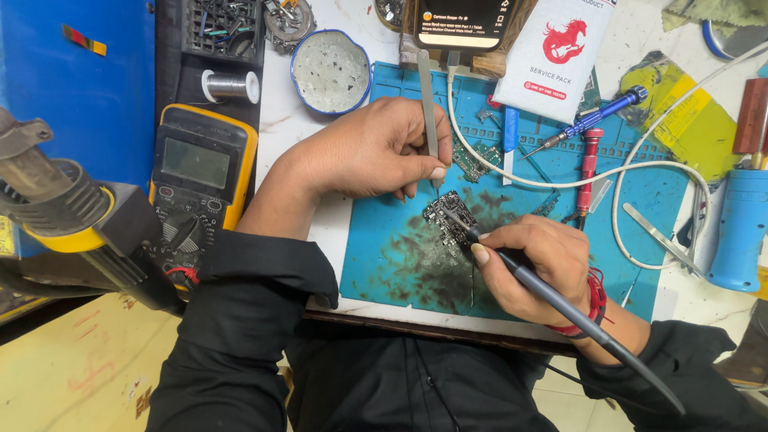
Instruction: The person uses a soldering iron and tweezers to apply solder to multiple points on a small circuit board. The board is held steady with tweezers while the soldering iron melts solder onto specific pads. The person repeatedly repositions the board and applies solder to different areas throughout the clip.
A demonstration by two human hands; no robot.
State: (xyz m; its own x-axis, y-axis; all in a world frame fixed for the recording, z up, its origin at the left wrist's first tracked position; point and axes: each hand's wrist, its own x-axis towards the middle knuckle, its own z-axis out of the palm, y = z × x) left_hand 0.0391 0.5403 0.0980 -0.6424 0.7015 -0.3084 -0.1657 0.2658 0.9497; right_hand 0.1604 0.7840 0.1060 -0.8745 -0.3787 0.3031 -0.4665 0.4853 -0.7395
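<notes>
circuit board: small dark board lying flat on the blue work mat, just right of the frame's centre, between the 2 hands
tweezers: slim metal pair, standing nearly upright in the picture, tips down at the board's upper edge
left hand: centre of the frame, fingers closed narrow around the tweezers, thumb pressed to their lower part
soldering iron: dark grey pen-shaped handle running from the lower right up to the board, its tip touching the board's top
right hand: right of centre and lower, fingers wrapped around the iron like a pen; a red band at the wrist
work mat: blue, stained with dark smears around the board, lying on the pale bench
second board: green piece just above the dark one, partly hidden by the left hand
white cable: loops across the mat's right half
blue screwdriver: upper right of the mat, lying at a slant, a red-handled tool just beside it
round tin: blue-rimmed, upper centre, greyish inside
multimeter: yellow and black, left of centre
hot-air gun: far left, large and close to the camera
white packet: top of the frame, red horse picture
phone: top centre, screen lit
</notes>
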